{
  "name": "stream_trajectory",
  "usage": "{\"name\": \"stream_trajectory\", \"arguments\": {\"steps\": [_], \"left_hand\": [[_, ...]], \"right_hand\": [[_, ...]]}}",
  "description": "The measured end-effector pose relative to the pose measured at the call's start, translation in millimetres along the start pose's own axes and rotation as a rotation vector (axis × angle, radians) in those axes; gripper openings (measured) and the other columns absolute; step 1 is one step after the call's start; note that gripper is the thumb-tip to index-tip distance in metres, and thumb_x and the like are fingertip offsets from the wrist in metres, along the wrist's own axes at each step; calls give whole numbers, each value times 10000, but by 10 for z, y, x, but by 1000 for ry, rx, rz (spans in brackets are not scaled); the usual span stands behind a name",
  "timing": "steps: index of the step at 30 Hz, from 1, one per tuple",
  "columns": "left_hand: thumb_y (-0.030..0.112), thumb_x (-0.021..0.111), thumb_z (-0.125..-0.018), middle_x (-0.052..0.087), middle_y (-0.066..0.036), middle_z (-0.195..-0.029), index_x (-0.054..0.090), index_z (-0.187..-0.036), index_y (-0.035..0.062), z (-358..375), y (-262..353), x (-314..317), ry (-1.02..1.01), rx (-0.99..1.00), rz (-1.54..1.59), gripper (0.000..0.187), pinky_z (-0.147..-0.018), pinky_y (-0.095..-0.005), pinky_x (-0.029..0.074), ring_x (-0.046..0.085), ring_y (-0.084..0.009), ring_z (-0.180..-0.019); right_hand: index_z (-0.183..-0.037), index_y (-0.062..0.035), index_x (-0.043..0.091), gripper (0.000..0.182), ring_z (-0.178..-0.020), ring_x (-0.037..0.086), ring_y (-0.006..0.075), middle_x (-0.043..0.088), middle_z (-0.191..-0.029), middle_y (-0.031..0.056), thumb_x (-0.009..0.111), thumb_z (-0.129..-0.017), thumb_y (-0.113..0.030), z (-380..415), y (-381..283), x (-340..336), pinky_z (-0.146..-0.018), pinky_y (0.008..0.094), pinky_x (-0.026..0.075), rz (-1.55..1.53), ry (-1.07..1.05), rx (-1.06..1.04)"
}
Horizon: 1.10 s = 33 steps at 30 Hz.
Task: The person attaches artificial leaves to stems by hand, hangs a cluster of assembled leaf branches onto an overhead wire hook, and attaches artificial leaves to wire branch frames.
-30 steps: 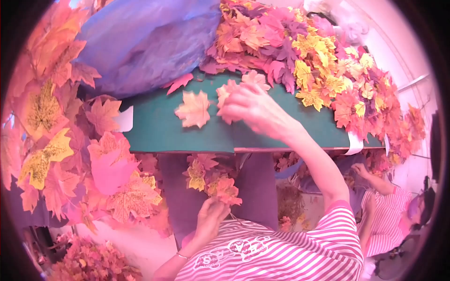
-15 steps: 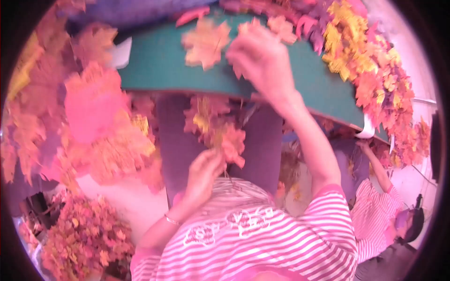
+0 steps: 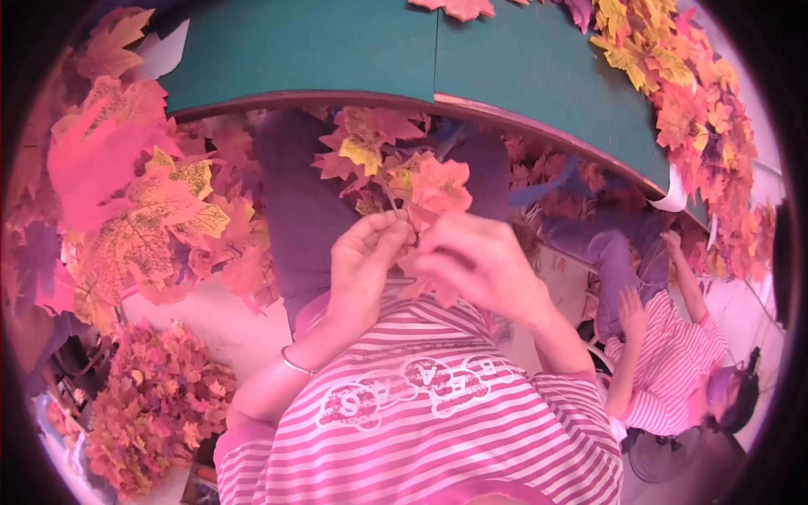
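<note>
Seen from a camera worn on the head and pointed down at the wearer's lap, two bare hands meet close to the chest, just above a pink-and-white striped shirt (image 3: 438, 421) with printed letters. The left hand (image 3: 364, 261), a thin bangle (image 3: 296, 364) on its wrist, pinches the stems of a small bunch of artificial maple leaves (image 3: 404, 164) in orange, red and yellow; the bunch fans out away from the body, directly beyond the fingertips. The right hand (image 3: 475, 268) curls around a single orange leaf (image 3: 439, 187) at the near edge of that bunch, its fingers closed on the leaf's base and touching the left hand's fingertips. Beyond both hands runs the edge of a green table (image 3: 337, 50), with a heap of loose yellow and orange leaves (image 3: 673, 93) lying along its far right side, well apart from the hands. To the left of the left hand, a large hanging mass of pink, orange and yellow leaves (image 3: 135, 210) fills the space, and below it, near the left elbow, sits another pile of small orange leaves (image 3: 151, 412). To the right of the right hand, lower down, a second person in a similar striped top (image 3: 673, 370) is seated, one hand raised toward leaves under the table edge.
</note>
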State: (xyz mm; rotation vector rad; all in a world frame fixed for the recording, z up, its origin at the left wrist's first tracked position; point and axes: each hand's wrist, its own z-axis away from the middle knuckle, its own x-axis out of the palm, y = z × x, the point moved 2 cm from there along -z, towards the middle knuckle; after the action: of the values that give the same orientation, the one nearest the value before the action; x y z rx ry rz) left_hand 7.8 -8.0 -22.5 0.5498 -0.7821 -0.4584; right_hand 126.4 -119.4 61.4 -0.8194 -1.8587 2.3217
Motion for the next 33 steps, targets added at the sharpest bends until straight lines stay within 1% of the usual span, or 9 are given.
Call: {"name": "stream_trajectory", "arguments": {"steps": [1,3,6,10,13,19,28,31,33], "left_hand": [[109,598,-990,667,-42,-982,617,-1132,2,5,6,13,-8,5,22,179,-803,-235,530,623,-83,-892],[115,576,-1005,651,-36,-985,617,-1105,16,22,56,45,-33,15,63,147,-837,-218,521,624,-92,-891],[130,586,-1002,654,-29,-991,611,-1148,16,31,70,89,-53,-6,103,187,-840,-232,518,616,-89,-902],[133,588,-1002,656,-26,-1005,602,-1179,27,65,107,115,-73,-25,153,207,-827,-244,520,620,-89,-905],[135,588,-1002,654,-23,-1015,598,-1185,37,75,104,123,-66,-32,165,208,-828,-240,516,619,-83,-911],[137,594,-1000,654,-16,-1017,596,-1182,43,73,78,115,-63,-6,196,205,-829,-234,508,615,-78,-908],[119,587,-1001,655,-29,-1016,589,-1176,20,78,79,136,-74,60,157,200,-836,-233,503,611,-73,-896],[109,579,-1004,654,-31,-1013,586,-1171,19,92,42,158,-51,100,94,190,-837,-237,504,611,-73,-898],[110,577,-1005,653,-29,-1012,584,-1169,18,83,54,162,-81,84,173,188,-837,-241,504,611,-74,-898]], "right_hand": [[-889,-8,608,105,-658,639,252,582,-796,111,697,-838,-23,43,72,-12,-556,338,491,-17,113,-13],[-903,12,603,95,-683,629,233,584,-818,114,679,-847,2,138,206,10,-585,328,492,1,170,85],[-932,28,610,103,-720,624,201,586,-845,119,673,-852,14,166,270,102,-619,304,493,22,304,-2],[-973,39,629,93,-805,628,115,617,-900,74,657,-886,27,232,383,275,-687,258,518,-420,391,157],[-982,48,639,85,-806,637,94,628,-925,56,652,-898,37,219,291,297,-695,234,530,-588,425,258],[-993,55,658,108,-765,652,88,634,-932,62,668,-887,41,227,297,344,-651,219,525,-572,451,333],[-973,45,672,101,-757,644,94,643,-909,68,668,-873,56,198,276,360,-639,221,509,-493,471,337],[-979,45,674,106,-777,643,96,636,-915,68,659,-876,64,206,343,385,-645,222,509,-400,484,277],[-985,45,676,109,-787,644,97,635,-920,67,657,-879,66,207,329,377,-650,221,510,-452,493,289]]}}
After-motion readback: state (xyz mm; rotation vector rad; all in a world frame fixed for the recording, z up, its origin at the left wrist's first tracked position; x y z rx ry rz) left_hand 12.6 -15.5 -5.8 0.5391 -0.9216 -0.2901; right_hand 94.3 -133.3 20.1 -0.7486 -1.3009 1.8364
